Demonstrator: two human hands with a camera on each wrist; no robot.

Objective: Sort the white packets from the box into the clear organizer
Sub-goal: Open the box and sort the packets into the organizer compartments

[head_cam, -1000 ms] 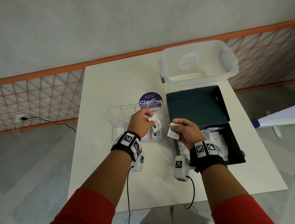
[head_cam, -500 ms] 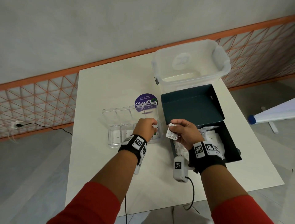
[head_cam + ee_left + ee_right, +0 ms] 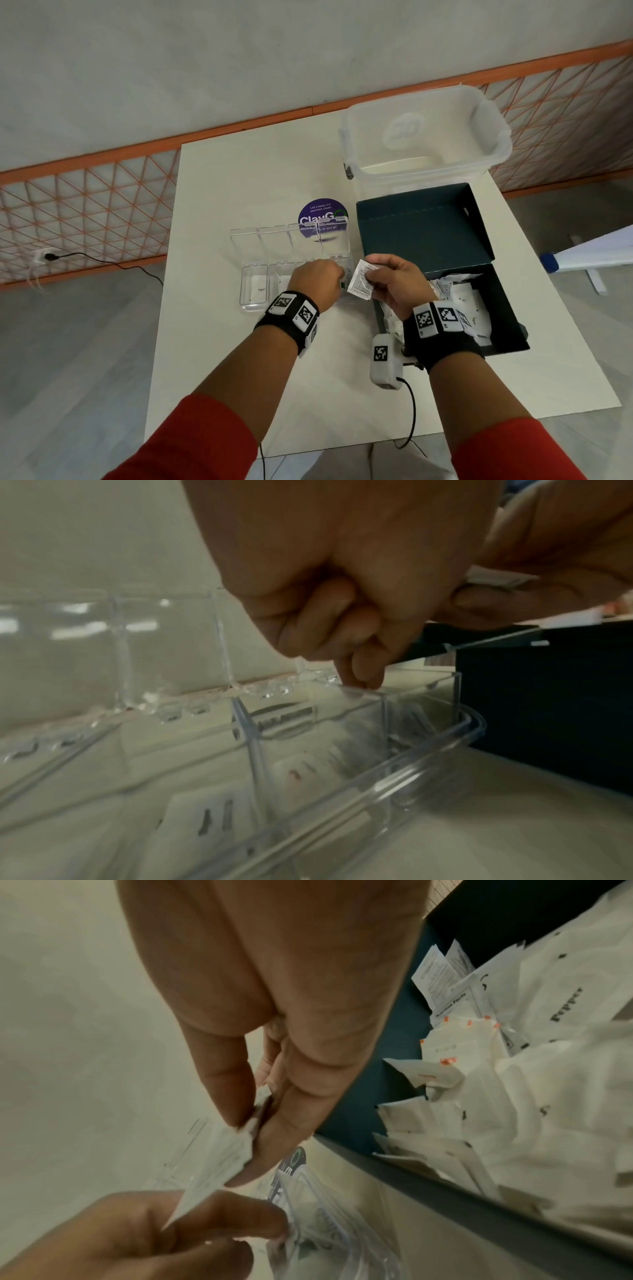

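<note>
Our left hand (image 3: 317, 279) has dropped from above into the right-end compartment of the clear plastic hinged-lid organizer (image 3: 253, 291), fingers curled, so we judge its packet delivered; whether it still pinches anything we cannot tell. Our right hand (image 3: 394, 281) pinches the next small white paper packet (image 3: 361, 281) just beside it; more remain in the dark open cardboard box (image 3: 507, 308).
</note>
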